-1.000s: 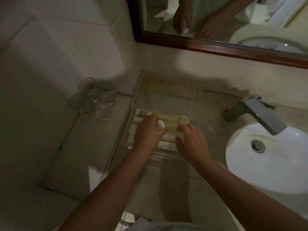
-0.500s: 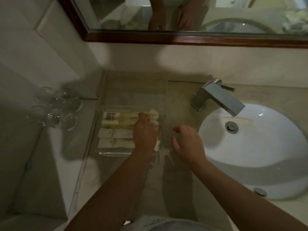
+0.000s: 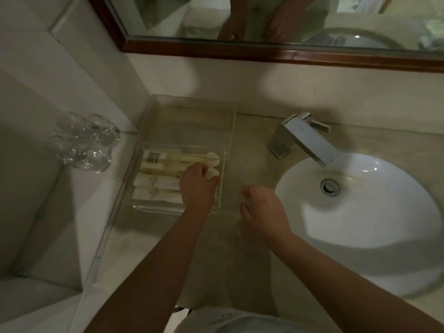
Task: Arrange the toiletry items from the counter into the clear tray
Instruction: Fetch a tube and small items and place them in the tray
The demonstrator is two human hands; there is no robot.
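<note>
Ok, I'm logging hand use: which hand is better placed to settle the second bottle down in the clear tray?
Left. The left hand is inside the clear tray, gripping the second bottle at its cap end. The right hand is outside the tray's right wall, over the counter, too blurred to read.

Left hand [image 3: 198, 186] stretched forward, palm down, fingers curled, pinching small white round-ended toiletry item [image 3: 213, 173] at fingertips. Right hand [image 3: 263, 209] beside it, bit nearer body, palm down, fingers loosely curled, holding nothing afaict. Both forearms bare.
</note>
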